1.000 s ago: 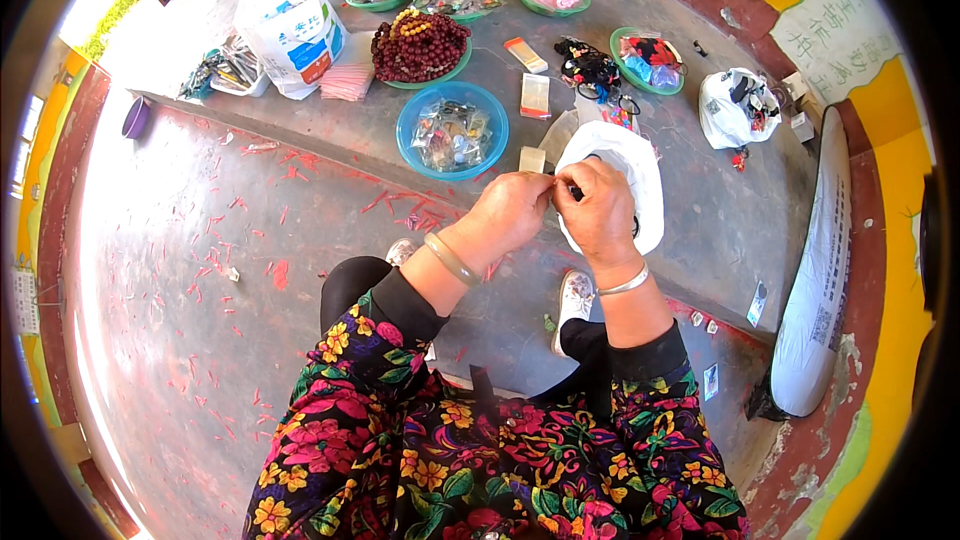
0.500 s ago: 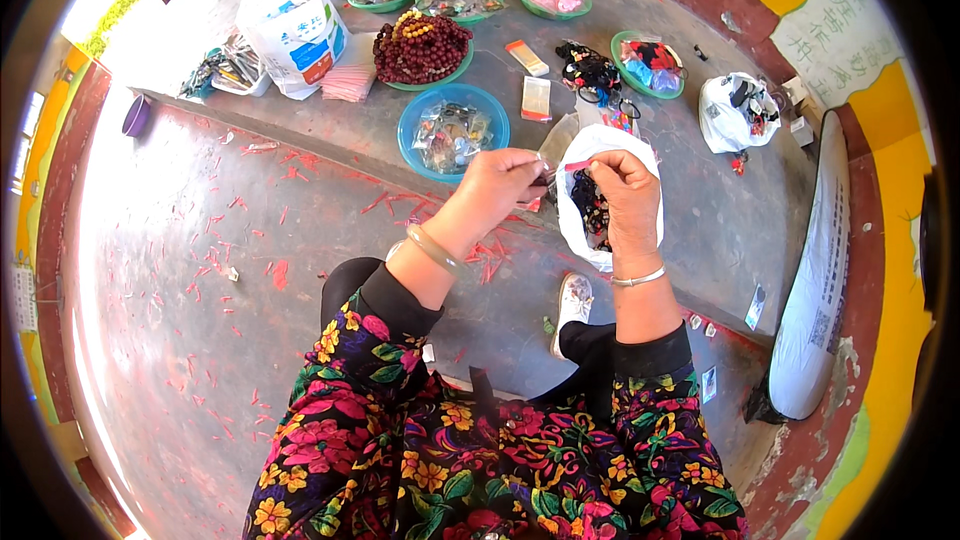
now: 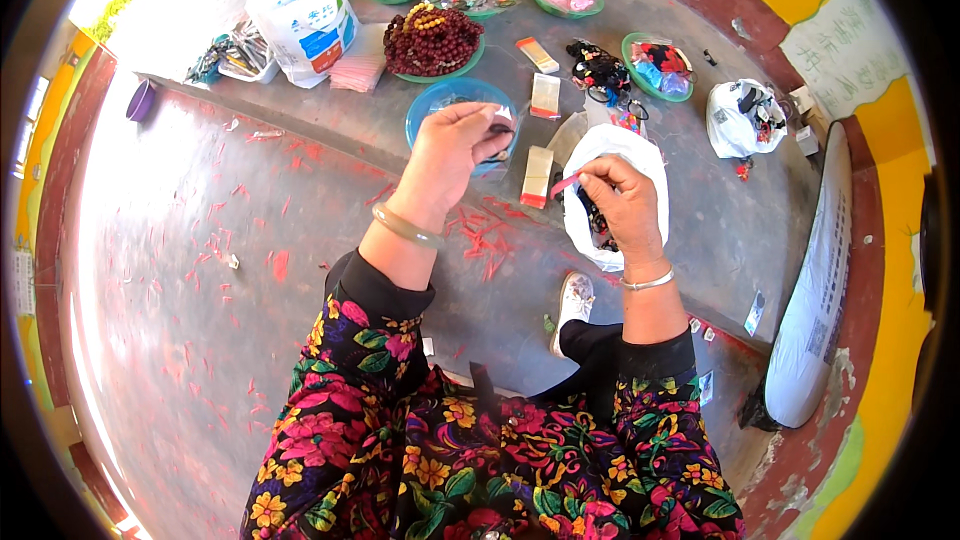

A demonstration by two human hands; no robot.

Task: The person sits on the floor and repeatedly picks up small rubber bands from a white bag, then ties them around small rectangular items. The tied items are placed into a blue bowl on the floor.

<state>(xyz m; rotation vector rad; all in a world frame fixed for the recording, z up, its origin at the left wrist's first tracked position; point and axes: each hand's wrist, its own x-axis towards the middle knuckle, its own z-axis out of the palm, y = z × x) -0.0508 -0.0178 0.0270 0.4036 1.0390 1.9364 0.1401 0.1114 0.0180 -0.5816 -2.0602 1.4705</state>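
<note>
My left hand [image 3: 447, 155] is closed, thumb and fingers pinching a small packet [image 3: 502, 120] with a dark piece in it; its details are too small to tell. It is over the blue basin [image 3: 416, 105] and covers much of the clear packets inside. My right hand [image 3: 622, 205] pinches a thin red strip [image 3: 566, 183] over the open mouth of a white bag [image 3: 648, 162]. Dark corded pieces [image 3: 597, 230] lie in that bag, partly hidden by the hand. Beside the bag rests a pale, red-ended stack of cards [image 3: 537, 175].
A basin of dark red beads [image 3: 433, 45], a tall white bag [image 3: 300, 25] and pink sheets [image 3: 358, 75] stand farther back. Red strips [image 3: 485, 235] litter the floor below the step. At right are another white bag [image 3: 742, 120] and a long wrapped roll [image 3: 812, 290].
My left hand has moved up and left from beside the white bag to over the blue basin, carrying the packet. My right hand, with the red strip, has lowered slightly. The hands are farther apart.
</note>
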